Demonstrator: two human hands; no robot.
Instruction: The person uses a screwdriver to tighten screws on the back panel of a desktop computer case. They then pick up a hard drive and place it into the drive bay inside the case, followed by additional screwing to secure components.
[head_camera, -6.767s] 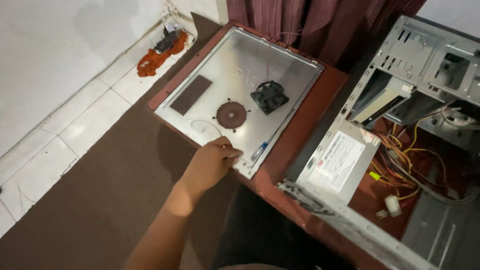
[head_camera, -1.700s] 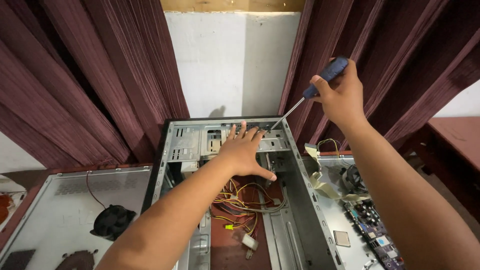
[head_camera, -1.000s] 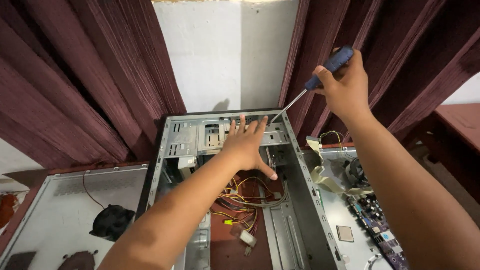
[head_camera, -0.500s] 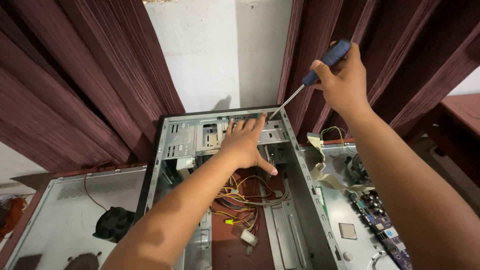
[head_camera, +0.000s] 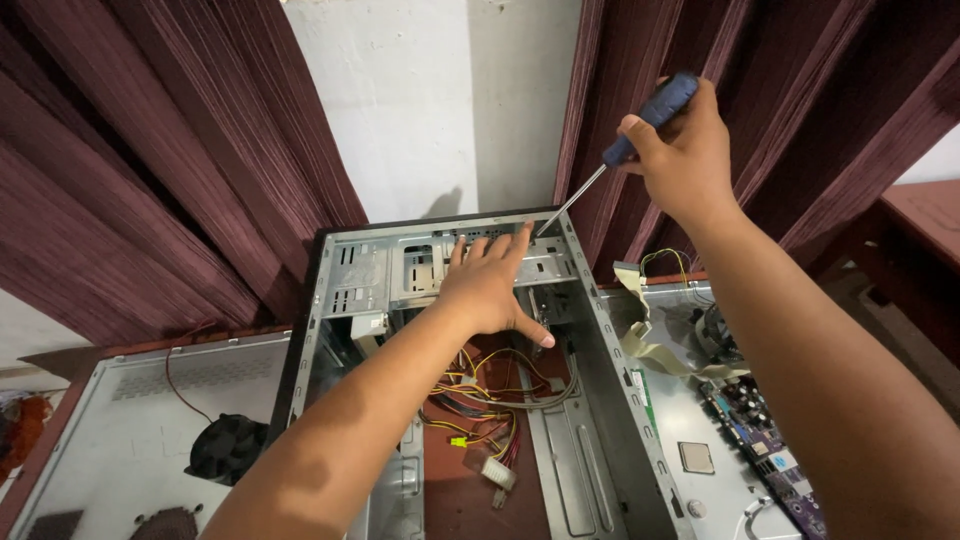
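Right hand (head_camera: 685, 150) grips blue-handled screwdriver (head_camera: 625, 145); left hand (head_camera: 490, 285) lies open, flat, empty on open grey metal computer case (head_camera: 600, 330).

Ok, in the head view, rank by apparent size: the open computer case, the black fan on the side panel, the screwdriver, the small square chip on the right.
1. Computer case.
2. Screwdriver, though it is nearer the camera, so unsure against the fan.
3. Black fan.
4. Square chip.
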